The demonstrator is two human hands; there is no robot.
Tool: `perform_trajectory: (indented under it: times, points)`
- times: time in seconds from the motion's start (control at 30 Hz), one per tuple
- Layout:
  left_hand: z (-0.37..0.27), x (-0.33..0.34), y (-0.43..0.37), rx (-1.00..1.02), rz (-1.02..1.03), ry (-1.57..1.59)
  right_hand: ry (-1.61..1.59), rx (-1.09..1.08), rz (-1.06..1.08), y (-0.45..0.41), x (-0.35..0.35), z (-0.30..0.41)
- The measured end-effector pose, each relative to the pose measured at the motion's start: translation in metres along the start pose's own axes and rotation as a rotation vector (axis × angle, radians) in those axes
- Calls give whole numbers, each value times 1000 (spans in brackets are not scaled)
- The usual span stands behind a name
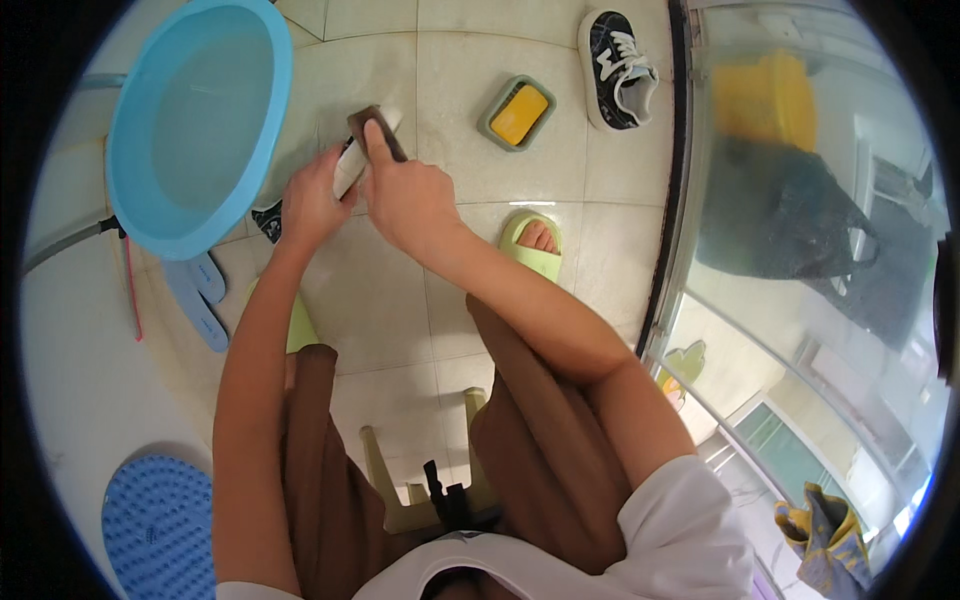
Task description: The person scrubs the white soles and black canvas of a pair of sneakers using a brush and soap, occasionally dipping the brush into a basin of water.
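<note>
My left hand (311, 199) holds a sneaker (350, 169), its white rubber sole side turned up towards my other hand. My right hand (409, 191) grips a brown brush (377, 133), with a finger stretched along its back, and the brush rests against the sole edge. Most of that sneaker is hidden by my hands. To the right, a yellow bar of soap (520, 114) lies in a grey-green soap dish (485, 127) on the floor. A black sneaker with white laces (616, 71) lies farther right, beside the door frame.
A blue basin (281, 112) of cloudy water stands at the upper left. Two blue insoles (191, 300) lie below it. A blue studded mat (159, 525) is at the lower left. A glass door (772, 300) borders the right side. Black patterned fabric (268, 221) shows beside my left hand.
</note>
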State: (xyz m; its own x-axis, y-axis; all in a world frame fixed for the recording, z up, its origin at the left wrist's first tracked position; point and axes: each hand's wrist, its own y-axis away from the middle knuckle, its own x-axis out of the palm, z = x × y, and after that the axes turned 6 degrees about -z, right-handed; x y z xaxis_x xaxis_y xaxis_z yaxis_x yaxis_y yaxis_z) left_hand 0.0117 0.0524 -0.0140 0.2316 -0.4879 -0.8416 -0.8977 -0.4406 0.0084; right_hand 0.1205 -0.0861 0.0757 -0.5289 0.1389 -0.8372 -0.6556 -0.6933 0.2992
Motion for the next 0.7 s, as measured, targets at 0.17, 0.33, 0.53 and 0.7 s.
perform_trajectory:
  times: [0.17, 0.33, 0.53, 0.7]
  points:
    - [-17, 7, -2, -46, 35, -17, -12, 126, -106, -43, 3, -37]
    - [-20, 2, -11, -32, -14, 62, -58, 32, -7, -26, -8, -16]
    - [-4, -3, -3, -110, 93, -59, -7, -185, 7, 32, 30, 12]
    - [-9, -2, -14, -107, -34, 111, -106, -91, -254, -10, 24, -16]
